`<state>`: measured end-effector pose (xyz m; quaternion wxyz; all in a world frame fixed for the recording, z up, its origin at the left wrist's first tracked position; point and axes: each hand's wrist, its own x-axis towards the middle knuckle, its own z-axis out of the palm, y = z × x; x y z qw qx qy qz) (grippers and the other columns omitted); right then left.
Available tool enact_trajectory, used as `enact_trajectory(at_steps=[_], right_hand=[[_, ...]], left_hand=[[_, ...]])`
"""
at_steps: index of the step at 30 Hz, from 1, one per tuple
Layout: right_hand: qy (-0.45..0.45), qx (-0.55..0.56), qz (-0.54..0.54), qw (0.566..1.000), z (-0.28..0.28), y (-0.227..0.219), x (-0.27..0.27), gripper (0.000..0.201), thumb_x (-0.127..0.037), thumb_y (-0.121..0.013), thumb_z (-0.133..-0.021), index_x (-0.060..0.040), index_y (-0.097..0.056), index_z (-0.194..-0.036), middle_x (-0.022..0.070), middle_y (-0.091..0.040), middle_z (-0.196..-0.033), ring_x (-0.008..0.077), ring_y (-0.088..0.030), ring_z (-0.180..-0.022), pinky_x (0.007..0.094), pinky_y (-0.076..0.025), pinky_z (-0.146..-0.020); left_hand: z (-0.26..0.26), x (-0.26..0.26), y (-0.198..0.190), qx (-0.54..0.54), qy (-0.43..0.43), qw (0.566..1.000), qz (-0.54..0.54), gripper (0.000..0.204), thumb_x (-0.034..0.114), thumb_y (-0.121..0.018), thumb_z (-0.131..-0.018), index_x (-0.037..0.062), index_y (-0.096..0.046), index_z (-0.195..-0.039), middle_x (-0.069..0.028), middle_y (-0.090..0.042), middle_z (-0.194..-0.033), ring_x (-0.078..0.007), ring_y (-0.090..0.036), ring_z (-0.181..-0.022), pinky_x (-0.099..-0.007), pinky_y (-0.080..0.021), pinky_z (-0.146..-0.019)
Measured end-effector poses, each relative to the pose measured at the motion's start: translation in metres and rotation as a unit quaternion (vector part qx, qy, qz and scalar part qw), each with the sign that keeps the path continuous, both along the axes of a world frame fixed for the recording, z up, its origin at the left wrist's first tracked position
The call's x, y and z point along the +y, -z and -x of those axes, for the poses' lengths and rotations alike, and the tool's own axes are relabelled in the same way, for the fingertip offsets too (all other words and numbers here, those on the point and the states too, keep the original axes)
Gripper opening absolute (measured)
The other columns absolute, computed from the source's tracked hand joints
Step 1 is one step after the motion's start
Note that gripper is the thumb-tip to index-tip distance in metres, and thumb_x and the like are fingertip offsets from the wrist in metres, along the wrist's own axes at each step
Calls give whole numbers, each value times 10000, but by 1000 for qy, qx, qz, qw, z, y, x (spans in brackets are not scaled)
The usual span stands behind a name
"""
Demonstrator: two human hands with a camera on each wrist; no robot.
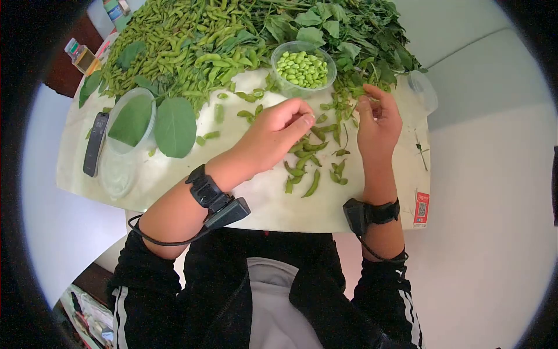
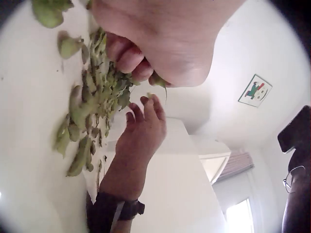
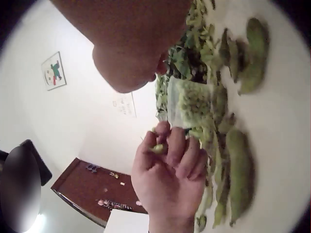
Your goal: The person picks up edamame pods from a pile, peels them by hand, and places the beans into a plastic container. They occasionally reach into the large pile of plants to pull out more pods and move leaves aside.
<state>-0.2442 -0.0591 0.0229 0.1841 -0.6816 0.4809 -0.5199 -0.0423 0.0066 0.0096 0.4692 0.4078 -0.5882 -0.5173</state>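
My left hand is over the middle of the table, thumb and index finger pinching a green soybean pod. A bit of that pod pokes out below the curled fingers in the left wrist view. To the right, my right hand is raised near the leaf scraps, its fingers loosely bent and the thumb apart from the index fingertip in the head view. Between the hands lie several loose pods. Behind them stands a clear tub of shelled green beans.
A big heap of pods and leafy stems covers the back. At the left are a lidded-looking clear container with a leaf, a large leaf and a black phone. Another clear container stands at the right edge.
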Motion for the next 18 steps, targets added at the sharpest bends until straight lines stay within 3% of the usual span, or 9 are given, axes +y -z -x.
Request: enact_trajectory(at_steps=[1,3,5,7,10,14,16,17,18], right_hand=[[3,25,-3,1000,4,-2,-5,270,-48,-631,-828,-17,-611,-1096,120,-577,-1056,204,-594,-798,295,-502,-720],[36,60,19,997,6,2,-10,296,-52,-641,-815,-24,-605,-1107,123,-553,-1083,215,-579,-851,310,-493,-759],[70,100,35,992,6,2,-10,323,-57,-651,-801,-31,-599,-1119,127,-530,-1110,225,-564,-904,324,-485,-799],[35,98,16,994,3,-1,-8,345,-72,-666,-780,-36,-589,-1114,124,-493,-1145,239,-535,-961,333,-459,-836],[-10,66,34,997,1,-1,-3,319,-68,-667,-767,-30,-591,-1074,132,-511,-1105,222,-554,-905,321,-470,-769],[-46,7,31,998,-4,-3,4,238,-98,-647,-818,-17,-585,-1034,99,-560,-966,169,-566,-811,293,-467,-702],[-202,-124,-91,967,-9,-3,13,178,-129,-610,-880,-5,-576,-1003,46,-571,-810,117,-547,-710,268,-458,-646],[-269,-145,-136,942,-10,1,15,173,-174,-584,-919,-4,-573,-951,6,-553,-727,83,-522,-672,245,-438,-611],[-266,-147,-134,943,-11,0,19,173,-174,-584,-919,-4,-573,-951,6,-553,-727,83,-522,-672,245,-438,-611]], left_hand=[[0,-3,1,-4,2,1000,3,180,216,-516,-949,37,-537,-958,39,-535,-866,-32,-458,-752,-181,-370,-644],[-3,-21,-3,-16,-70,997,41,196,204,-558,-942,17,-594,-990,43,-557,-815,-29,-453,-692,-183,-368,-609],[-8,-45,-25,-81,-74,994,29,220,213,-559,-941,13,-618,-1011,33,-579,-801,-35,-462,-674,-193,-381,-606],[-15,-67,-31,-140,-92,986,11,246,222,-561,-941,9,-643,-1032,24,-601,-788,-41,-470,-655,-204,-395,-603],[-21,-83,-34,-215,-136,958,130,282,241,-541,-948,10,-659,-1060,0,-636,-805,-62,-502,-664,-219,-424,-620],[-15,-67,-28,-175,-172,963,113,294,296,-477,-973,86,-611,-1128,-20,-605,-925,-80,-497,-713,-235,-430,-641],[-3,-41,-40,-38,-157,987,-17,278,301,-453,-983,137,-531,-1193,3,-523,-908,-61,-436,-708,-218,-391,-632],[-2,-36,-38,34,-72,997,-18,306,297,-445,-987,149,-440,-1254,28,-445,-850,-48,-385,-694,-197,-341,-618],[1,-30,-35,32,-68,997,-18,306,297,-445,-987,149,-440,-1254,28,-445,-850,-48,-385,-694,-197,-341,-618]])
